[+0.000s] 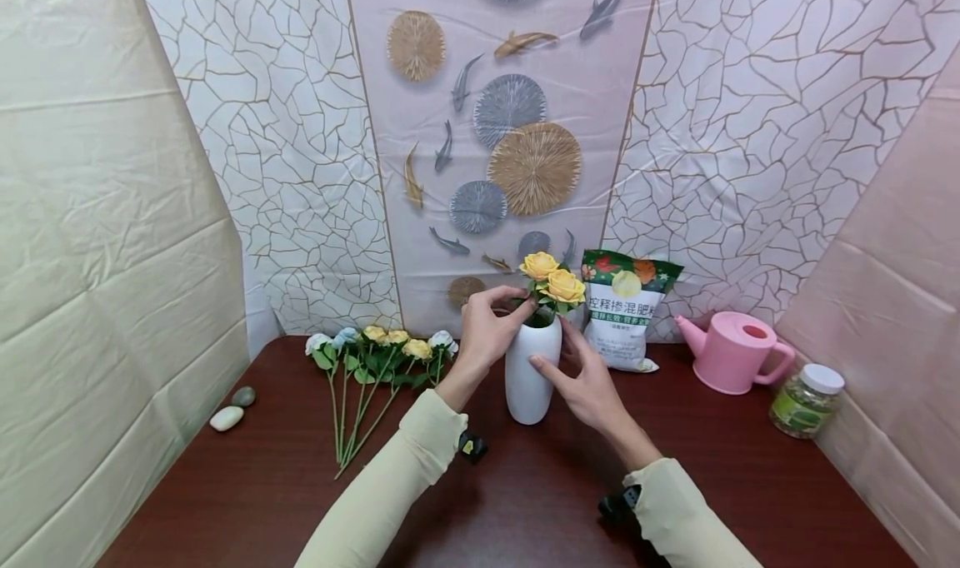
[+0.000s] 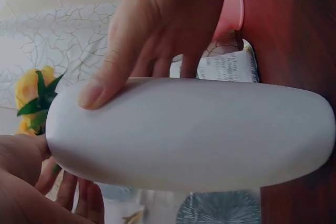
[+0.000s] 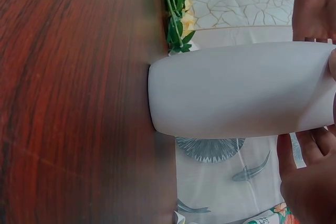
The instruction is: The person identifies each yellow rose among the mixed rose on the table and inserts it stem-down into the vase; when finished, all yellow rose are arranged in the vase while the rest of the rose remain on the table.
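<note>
A white vase (image 1: 532,376) stands upright on the table, with two yellow roses (image 1: 555,283) rising out of its mouth. My left hand (image 1: 491,326) is at the vase's mouth, thumb and fingers pinching the rose stems just under the blooms. Around the vase's right side, my right hand (image 1: 588,381) holds it near the top. In the left wrist view the right thumb (image 2: 94,94) presses on the white wall, its other fingers passing behind. The right wrist view shows the vase's base (image 3: 153,98) on the table; the lower stems are hidden inside.
Left on the table lie several artificial flowers (image 1: 352,418) and two pebbles (image 1: 227,418). A fertilizer bag (image 1: 622,318) stands behind the right hand. Farther right are a pink watering can (image 1: 727,351) and a white-lidded jar (image 1: 806,401). Patterned cloth (image 1: 300,201) hangs behind the table.
</note>
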A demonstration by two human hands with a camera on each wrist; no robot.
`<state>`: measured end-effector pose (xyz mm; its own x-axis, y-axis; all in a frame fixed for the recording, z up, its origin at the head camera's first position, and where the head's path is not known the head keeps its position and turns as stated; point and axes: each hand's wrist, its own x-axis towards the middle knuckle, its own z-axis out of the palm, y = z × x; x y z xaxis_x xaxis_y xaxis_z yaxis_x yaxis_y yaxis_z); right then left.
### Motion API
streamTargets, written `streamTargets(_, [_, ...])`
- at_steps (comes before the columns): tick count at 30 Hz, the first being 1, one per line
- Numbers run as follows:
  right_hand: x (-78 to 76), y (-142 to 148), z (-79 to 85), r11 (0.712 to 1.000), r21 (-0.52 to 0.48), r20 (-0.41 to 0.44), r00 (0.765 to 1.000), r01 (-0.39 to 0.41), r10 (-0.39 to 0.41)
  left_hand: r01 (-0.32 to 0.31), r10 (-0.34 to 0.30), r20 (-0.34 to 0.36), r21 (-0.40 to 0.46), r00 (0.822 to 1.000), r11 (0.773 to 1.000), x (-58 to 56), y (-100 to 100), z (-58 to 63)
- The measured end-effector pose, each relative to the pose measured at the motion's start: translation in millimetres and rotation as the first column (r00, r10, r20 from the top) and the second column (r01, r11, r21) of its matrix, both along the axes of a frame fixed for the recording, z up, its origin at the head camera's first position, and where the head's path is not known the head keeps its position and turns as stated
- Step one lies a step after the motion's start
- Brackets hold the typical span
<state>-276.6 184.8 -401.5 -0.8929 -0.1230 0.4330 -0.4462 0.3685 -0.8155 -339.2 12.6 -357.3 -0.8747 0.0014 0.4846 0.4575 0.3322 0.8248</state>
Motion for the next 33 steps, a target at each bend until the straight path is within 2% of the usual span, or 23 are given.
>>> streamTargets(4, [3.1, -2, 2.1, 1.0, 0.01, 0.032, 0.999, 0.007, -0.007, 0.068, -0.068, -0.001, 0.039, 0.998, 0.997, 1.6, -9, -6.3])
streamTargets(8, [1.8, -3, 0.9, 1.0, 0.005, 0.042, 0.999, 0.007, -0.007, 0.135, -0.134, -0.037, 0.038, 0.99, 0.99, 4.2, -24, -11.2])
streamTargets(13, [-7.6, -2, -9.0, 1.0, -0.003, 0.048, 0.999, 0.004, -0.003, 0.136, -0.136, -0.079, 0.001, 0.988, 0.991, 6.2, -61, -23.2])
streamTargets(17, [-19.1, 1, -23.2, 1.0, -0.002, 0.059, 0.998, 0.016, -0.016, 0.087, -0.087, -0.07, -0.004, 0.994, 0.996, 4.2, -105, -38.0])
streamTargets(21, [-23.4, 3, -28.2, 1.0, 0.001, 0.029, 0.999, 0.026, -0.026, -0.018, 0.017, -0.028, -0.022, 0.999, 1.0, 1.5, -150, -53.1])
streamTargets(24, [-23.6, 5, -27.7, 0.999, 0.001, 0.008, 0.999, 0.032, -0.032, -0.09, 0.091, 0.018, -0.062, 0.996, 0.994, 1.6, -176, -64.2])
streamTargets(29, [-23.3, 7, -26.2, 0.999, 0.009, 0.0, 0.999, 0.034, -0.034, -0.188, 0.201, 0.091, -0.131, 0.975, 0.973, 4.9, -198, -85.7])
streamTargets(33, [-23.7, 6, -26.9, 1.0, 0.007, 0.002, 1.0, 0.029, -0.029, -0.198, 0.228, 0.141, -0.2, 0.963, 0.96, 6.1, -203, -97.8])
